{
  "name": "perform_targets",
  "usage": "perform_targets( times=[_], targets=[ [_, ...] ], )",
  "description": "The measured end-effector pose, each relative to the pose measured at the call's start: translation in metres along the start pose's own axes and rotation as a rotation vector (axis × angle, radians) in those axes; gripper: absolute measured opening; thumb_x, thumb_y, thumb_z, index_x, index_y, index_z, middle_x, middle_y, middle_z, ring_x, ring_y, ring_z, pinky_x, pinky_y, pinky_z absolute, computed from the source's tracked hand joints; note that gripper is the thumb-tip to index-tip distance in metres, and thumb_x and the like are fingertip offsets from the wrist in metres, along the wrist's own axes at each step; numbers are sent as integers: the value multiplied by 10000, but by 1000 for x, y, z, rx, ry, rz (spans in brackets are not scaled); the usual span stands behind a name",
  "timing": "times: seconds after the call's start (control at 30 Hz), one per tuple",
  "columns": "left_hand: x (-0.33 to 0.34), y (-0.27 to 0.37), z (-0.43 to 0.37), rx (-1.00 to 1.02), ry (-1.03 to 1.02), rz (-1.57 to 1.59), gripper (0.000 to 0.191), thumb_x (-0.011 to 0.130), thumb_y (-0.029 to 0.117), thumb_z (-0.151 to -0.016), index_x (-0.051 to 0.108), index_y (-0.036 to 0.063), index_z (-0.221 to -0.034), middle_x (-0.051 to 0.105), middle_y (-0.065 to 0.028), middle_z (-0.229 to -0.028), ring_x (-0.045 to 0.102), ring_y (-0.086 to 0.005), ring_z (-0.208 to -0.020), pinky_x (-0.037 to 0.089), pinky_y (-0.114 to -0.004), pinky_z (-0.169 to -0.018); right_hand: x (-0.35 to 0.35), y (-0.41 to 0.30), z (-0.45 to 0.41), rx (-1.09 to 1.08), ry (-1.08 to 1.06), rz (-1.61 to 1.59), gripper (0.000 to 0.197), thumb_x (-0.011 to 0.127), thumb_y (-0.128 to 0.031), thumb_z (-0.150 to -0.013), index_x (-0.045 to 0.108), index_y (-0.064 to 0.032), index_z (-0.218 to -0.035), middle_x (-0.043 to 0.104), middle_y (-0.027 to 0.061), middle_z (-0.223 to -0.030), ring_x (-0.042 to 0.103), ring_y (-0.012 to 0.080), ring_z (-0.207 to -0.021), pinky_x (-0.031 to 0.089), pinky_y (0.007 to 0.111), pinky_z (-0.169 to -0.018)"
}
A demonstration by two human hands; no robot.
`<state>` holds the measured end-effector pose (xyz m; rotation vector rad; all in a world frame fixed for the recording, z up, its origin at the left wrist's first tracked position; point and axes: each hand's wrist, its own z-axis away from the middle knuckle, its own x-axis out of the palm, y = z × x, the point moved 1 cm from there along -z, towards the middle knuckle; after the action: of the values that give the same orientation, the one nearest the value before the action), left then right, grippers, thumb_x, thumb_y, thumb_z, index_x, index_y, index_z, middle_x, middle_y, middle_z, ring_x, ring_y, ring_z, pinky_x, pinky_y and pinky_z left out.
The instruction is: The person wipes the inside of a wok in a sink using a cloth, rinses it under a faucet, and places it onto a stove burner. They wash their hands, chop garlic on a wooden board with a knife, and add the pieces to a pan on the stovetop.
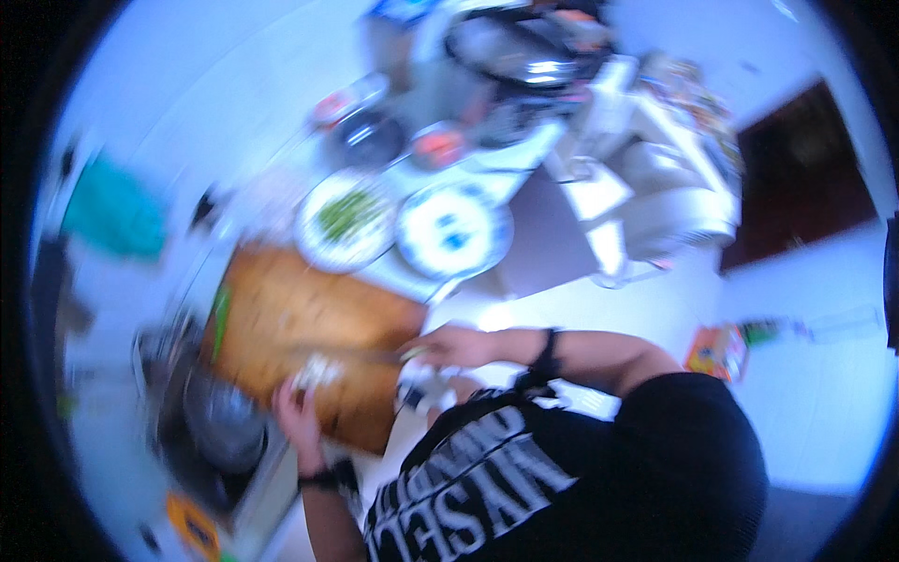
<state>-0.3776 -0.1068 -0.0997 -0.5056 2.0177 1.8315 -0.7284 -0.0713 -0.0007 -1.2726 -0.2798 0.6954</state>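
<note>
A wooden cutting board (281, 309) lies before me, and the picture is blurred. My right hand (456, 345) grips the handle of a kitchen knife (351, 353), whose blade reaches left across the board. Just below the blade is a small pile of chopped white food (319, 371), perhaps garlic. My left hand (298, 414) is at the left side of this pile, thumb and fingers apart; blur hides whether the fingertips touch the pieces. A green vegetable piece (221, 319) rests along the board's left edge.
Beyond the board stand a plate (305, 239) of cut green vegetables and a white-and-blue plate (495, 235). Bowls, including a dark one (369, 137), are farther back, near a large pan (491, 46). To the left, a metal basin (225, 421) sits in the sink area.
</note>
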Motion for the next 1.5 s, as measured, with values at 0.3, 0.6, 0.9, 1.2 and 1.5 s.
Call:
perform_targets(
  times=[0.3, 0.6, 0.9, 1.2, 1.5],
  targets=[
    [34, 21, -2, -63, 29, 37, 391, 650, -8, -774, 500, -24, -1134, 424, -109, -1093, 498, -200, -917, 462, -292, -770, 13, 7, -12, -7, 38, 133, 433, 477, -363, -912, 541, -7, -1150, 604, 205, -1027, 573, 342, -943, 440, 368, -832],
    [45, 63, -4, 235, 72, -323, 376, 676, 44, -752, 524, -15, -1091, 454, -158, -1150, 460, -292, -1006, 420, -375, -849, 10, 16, -1, -40, 25, 71, 417, 465, -364, -917, 557, 2, -1094, 608, 209, -954, 575, 349, -888, 439, 380, -793],
    [42, 44, 5, 196, 202, -247, 324, 680, 52, -706, 565, 12, -1006, 534, -168, -1069, 495, -336, -1014, 395, -390, -901, 8, 0, -10, 104, 6, -22, 375, 506, -328, -915, 572, -23, -1122, 636, 151, -928, 592, 233, -837, 465, 333, -772],
    [42, 26, 13, 33, 204, -102, 185, 683, 30, -689, 621, 43, -863, 575, -103, -1011, 520, -284, -972, 424, -353, -852, 7, -25, -15, 238, -22, 50, 456, 473, -367, -928, 490, -52, -1257, 536, 30, -668, 509, 97, -605, 418, 228, -555],
    [43, 53, -8, 206, 115, -238, 123, 660, 69, -708, 633, 30, -822, 601, -117, -935, 520, -310, -948, 419, -386, -857, 5, -34, -31, 254, -98, 201, 496, 435, -410, -925, 489, -27, -1236, 616, 223, -969, 600, 307, -915, 451, 345, -816]
  ],
)
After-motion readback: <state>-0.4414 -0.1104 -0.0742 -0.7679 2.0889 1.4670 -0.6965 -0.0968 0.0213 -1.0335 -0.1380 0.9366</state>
